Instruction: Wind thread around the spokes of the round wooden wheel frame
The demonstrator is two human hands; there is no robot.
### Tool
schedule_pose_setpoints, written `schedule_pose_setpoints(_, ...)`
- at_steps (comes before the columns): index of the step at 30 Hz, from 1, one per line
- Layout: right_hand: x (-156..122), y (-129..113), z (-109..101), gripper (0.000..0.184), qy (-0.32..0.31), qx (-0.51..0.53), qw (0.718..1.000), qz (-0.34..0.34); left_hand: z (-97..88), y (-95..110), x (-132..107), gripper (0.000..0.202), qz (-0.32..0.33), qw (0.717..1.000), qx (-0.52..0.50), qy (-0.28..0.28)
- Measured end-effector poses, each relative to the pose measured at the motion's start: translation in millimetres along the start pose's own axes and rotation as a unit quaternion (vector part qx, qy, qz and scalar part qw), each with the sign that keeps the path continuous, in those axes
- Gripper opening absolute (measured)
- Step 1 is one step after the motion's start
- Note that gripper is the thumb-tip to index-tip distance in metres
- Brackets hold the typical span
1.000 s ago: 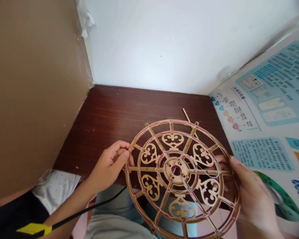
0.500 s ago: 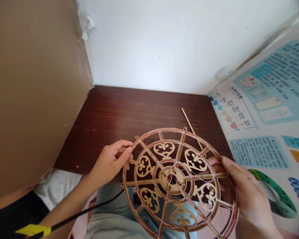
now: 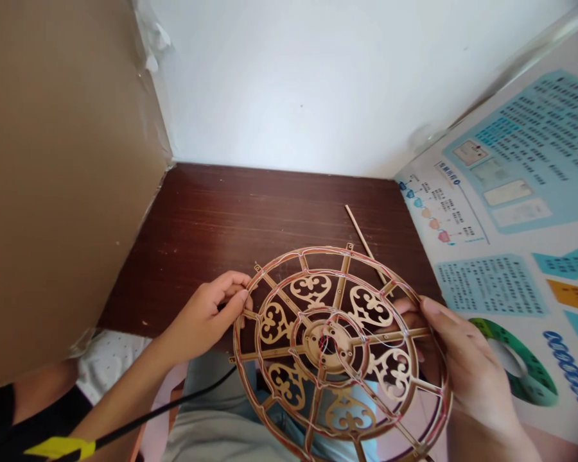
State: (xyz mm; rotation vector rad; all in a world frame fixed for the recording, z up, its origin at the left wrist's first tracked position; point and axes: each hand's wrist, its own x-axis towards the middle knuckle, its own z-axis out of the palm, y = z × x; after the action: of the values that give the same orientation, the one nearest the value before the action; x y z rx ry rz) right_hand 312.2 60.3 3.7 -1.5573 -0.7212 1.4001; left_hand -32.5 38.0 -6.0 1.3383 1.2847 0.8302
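A round, tan openwork wheel frame (image 3: pixel 318 376) with spokes, rings and scrolled heart-shaped inserts is held up over the table's front edge and my lap. Thin red and white wires run along its rings and spokes and gather at the hub. My left hand (image 3: pixel 212 314) pinches the outer rim at the upper left. On the right side, my right hand (image 3: pixel 467 359) grips the rim, thumb on top and fingers behind, seen partly through the openings. The wheel's lowest edge is cut off by the picture.
A thin wooden stick (image 3: pixel 361 234) lies on the dark brown table (image 3: pixel 221 224), its near end by the wheel. Brown cardboard (image 3: pixel 62 160) stands left, a printed board (image 3: pixel 510 256) right, a white wall behind. A black cable (image 3: pixel 173 405) with yellow tape crosses lower left.
The whole view has shifted slightly, so things sit a little further left in the picture. Both hands keep the same hold on the wheel frame.
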Motion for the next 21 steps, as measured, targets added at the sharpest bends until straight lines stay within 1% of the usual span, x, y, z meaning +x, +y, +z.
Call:
schedule_pose_setpoints(4, -0.5, -0.2, 0.6, 0.053, 0.017, 0.001, 1.0, -0.005, -1.9, 2.2, 0.1, 0.016, -0.004, 1.0, -0.022, -0.016)
schedule_pose_setpoints(8, -1.6, -0.7, 1.1, 0.053, 0.03, 0.0, 0.999, -0.022, -3.2, 2.3, 0.8, 0.017, -0.003, 0.999, -0.034, -0.013)
schedule_pose_setpoints(14, -2.8, -0.2, -0.6, 0.054, 0.008, -0.014, 1.0, -0.016, -4.5, 0.4, 0.9, 0.017, 0.003, 0.999, -0.028, -0.015)
schedule_pose_setpoints(18, -1.1, 0.8, -1.9, 0.053, -0.02, -0.001, 1.0, -0.003, -4.5, 0.2, 0.3, 0.015, 0.008, 1.0, -0.016, -0.01)
schedule_pose_setpoints(21, -1.0, 0.8, -3.3, 0.051, -0.022, 0.01, 1.0, 0.002, -3.7, 0.9, 0.4, 0.015, 0.005, 1.0, -0.01, -0.009)
